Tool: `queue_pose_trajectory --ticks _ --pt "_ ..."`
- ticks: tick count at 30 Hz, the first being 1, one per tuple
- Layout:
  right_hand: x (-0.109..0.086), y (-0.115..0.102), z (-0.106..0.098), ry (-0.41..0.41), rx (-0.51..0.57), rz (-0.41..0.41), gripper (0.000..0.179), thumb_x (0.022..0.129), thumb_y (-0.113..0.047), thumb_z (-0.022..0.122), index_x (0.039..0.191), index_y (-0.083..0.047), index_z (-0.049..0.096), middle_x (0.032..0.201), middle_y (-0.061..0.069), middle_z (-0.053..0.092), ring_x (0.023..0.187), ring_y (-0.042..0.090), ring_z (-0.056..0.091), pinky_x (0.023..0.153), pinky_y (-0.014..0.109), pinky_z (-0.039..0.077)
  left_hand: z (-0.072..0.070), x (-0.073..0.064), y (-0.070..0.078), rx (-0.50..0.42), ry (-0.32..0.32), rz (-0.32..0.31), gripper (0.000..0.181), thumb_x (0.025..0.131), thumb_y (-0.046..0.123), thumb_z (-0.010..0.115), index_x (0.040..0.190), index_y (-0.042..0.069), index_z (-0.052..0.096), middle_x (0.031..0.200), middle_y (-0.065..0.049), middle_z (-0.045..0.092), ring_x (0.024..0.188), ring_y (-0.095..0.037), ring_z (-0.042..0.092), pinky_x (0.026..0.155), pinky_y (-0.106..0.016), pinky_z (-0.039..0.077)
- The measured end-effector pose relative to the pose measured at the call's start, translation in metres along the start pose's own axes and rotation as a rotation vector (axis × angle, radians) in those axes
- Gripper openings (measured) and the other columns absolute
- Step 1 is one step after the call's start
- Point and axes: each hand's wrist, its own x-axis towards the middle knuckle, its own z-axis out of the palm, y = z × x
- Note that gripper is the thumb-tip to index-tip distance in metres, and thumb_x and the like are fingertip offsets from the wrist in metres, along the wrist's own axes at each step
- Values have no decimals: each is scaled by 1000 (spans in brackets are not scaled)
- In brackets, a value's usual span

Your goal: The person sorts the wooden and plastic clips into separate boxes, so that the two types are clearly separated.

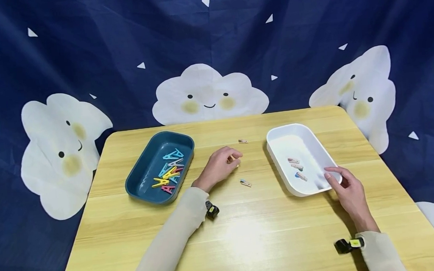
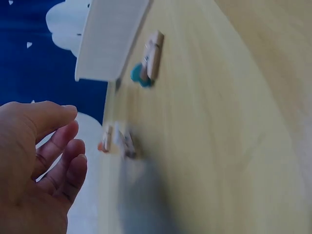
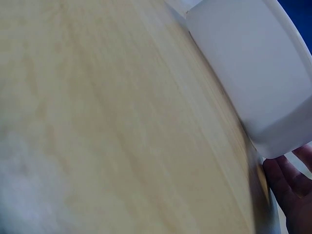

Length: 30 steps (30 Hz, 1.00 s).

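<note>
My left hand [image 1: 221,165] hovers over the middle of the table, fingers loosely bent and nothing visible between them. In the left wrist view, a wooden clothespin with a teal ornament [image 2: 152,56], another with an orange end [image 2: 106,139] and a blurred clothespin [image 2: 126,144] lie beyond the fingertips. From the head, a near clothespin [image 1: 245,183] and a far clothespin [image 1: 243,141] show; the hand mostly covers the spot between. My right hand [image 1: 349,193] grips the near right corner of a white bin [image 1: 280,164], thumb over the rim. Several wooden clothespins [image 1: 297,167] lie inside it.
A dark teal bin [image 1: 142,188] stands on the left, holding several colourful plastic clothespins [image 1: 170,172]. Both bins rest on a light wooden table [image 1: 225,245]. Behind its far edge hangs a navy curtain [image 1: 118,45] printed with clouds.
</note>
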Motion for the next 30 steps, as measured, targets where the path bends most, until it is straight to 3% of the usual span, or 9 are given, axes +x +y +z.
queue_pose_trajectory --ticks 9,17,30 --pt "0 2 -1 1 9 0 28 106 -9 71 129 6 71 70 -6 35 57 7 33 52 30 32 1 -13 -21 20 -4 -46 20 103 23 79 121 14 80 116 -2 73 98 -18 66 91 -37 58" --pt "4 12 -2 4 4 1 30 106 -9 71 131 7 70 70 -7 34 57 7 33 52 30 31 3 -17 -28 68 -17 -88 22 100 29 83 117 16 79 110 0 69 101 -18 62 94 -39 54" --pt "3 14 -2 -1 14 -9 31 105 -16 74 132 0 73 72 -7 37 59 8 35 54 29 34 5 -17 -27 101 -15 -54 7 103 22 78 107 18 81 101 2 72 94 -14 64 88 -34 56"
